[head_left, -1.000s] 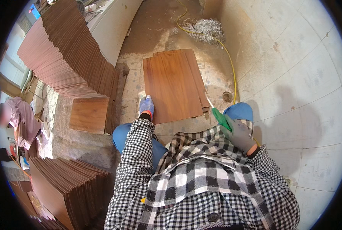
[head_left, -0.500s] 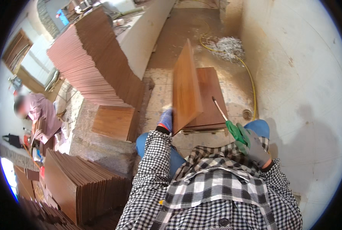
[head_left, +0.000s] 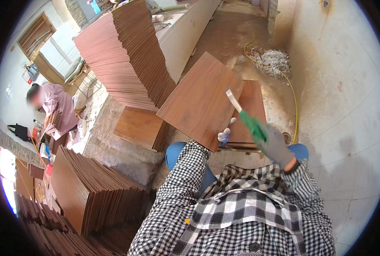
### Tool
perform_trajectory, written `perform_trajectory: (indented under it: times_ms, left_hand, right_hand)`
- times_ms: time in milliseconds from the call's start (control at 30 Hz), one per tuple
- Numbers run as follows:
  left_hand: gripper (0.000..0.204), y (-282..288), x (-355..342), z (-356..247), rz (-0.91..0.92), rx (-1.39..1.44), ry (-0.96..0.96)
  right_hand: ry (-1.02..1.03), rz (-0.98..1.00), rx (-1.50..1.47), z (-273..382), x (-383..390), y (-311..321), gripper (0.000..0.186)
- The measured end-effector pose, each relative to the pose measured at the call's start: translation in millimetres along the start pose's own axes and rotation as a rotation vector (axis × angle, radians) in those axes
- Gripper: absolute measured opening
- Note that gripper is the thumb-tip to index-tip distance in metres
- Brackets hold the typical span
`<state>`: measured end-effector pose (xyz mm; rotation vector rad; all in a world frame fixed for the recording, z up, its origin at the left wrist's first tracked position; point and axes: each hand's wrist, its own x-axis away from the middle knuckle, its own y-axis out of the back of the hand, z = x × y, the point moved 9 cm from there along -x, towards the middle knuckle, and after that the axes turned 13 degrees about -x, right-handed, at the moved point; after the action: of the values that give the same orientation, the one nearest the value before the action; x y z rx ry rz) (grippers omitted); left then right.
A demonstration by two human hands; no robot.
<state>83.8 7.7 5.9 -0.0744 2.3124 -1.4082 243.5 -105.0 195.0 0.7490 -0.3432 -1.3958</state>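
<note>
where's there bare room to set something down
Mostly bare: the brown floor between the low white wall and the pale scrap heap; a narrow tile strip between the lower panels and the yellow hose. Crowded: the left, with the tall panel stack and fanned panel stack.

- Sleeves [head_left: 173, 196] in fine black-and-white check
- Chest panel [head_left: 245, 209] in larger black, white and grey check
- Round dark button [head_left: 254, 247] low on the front
- Small yellow patch [head_left: 188, 221]
- Right hand [head_left: 275, 147]: grey glove, dark cuff [head_left: 291, 165]
- Left hand [head_left: 224, 135]: pale, bluish glove
- Blue trousers [head_left: 175, 151]
</note>
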Motion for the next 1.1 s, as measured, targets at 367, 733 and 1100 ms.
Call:
perform_trajectory:
  times_ms: [367,733,1100]
  left_hand:
    - [0.079,-52.0,-13.9,1.2,-0.208,-0.018,-0.03]
    - [0.088,-61.5,-19.3,9.0,-0.003,0.032,0.07]
    - [0.087,-73.3,-33.3,35.8,-0.076,0.066,0.191]
  right_hand:
    - [-0.072,0.266,0.009,-13.9,105.3,13.9,0.059]
    - [-0.266,0.477,-0.037,-51.8,104.8,1.3,0.06]
    - [-0.423,-0.176,-0.571,-122.6,-25.4,72.2,0.076]
